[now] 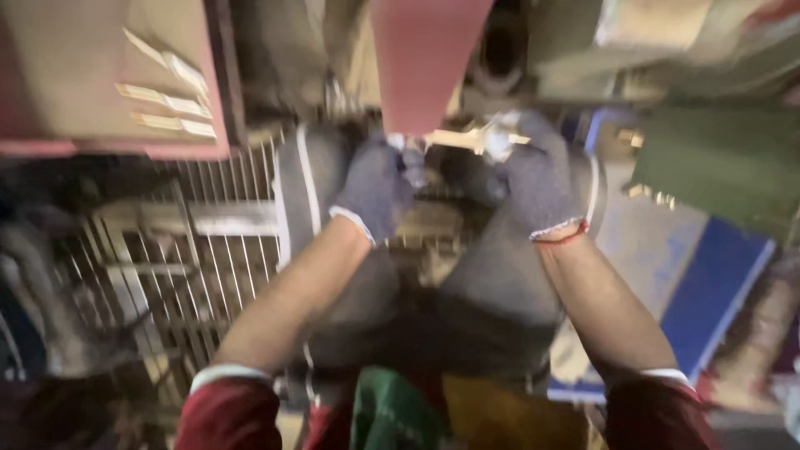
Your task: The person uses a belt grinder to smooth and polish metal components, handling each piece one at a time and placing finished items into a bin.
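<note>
**Grey gloves at a pale metal part under a red belt**

Grey knitted gloves cover both hands, which meet close together at the top centre of the head view. The left hand (375, 187) is curled with its fingers drawn together around a small pale piece just below the red belt (425, 58); motion blur hides exactly how tightly they close. The right hand (537, 179) has its fingers wrapped on a pale brass-coloured metal part (471, 137), a thin bar-like piece that pokes out leftward between the two hands. The glove's red-trimmed cuff sits at the wrist. The metal part lies directly under the lower edge of the red belt, touching or almost touching it; the blur does not let one tell which.

Both bare forearms run up from dark red sleeves (229, 412) with white cuffs at the bottom edge. Beneath the hands sits a dark grey rounded machine body (492, 292). To the left of it a metal wire grille (217, 250) spreads across the floor area. A pink-edged box (108, 75) with pale strips hangs in the upper left corner. On the right a blue panel (712, 287) lies at an angle, and a dark green block (725, 158) stands above it. A green cloth (392, 412) shows between the sleeves, at the bottom.
</note>
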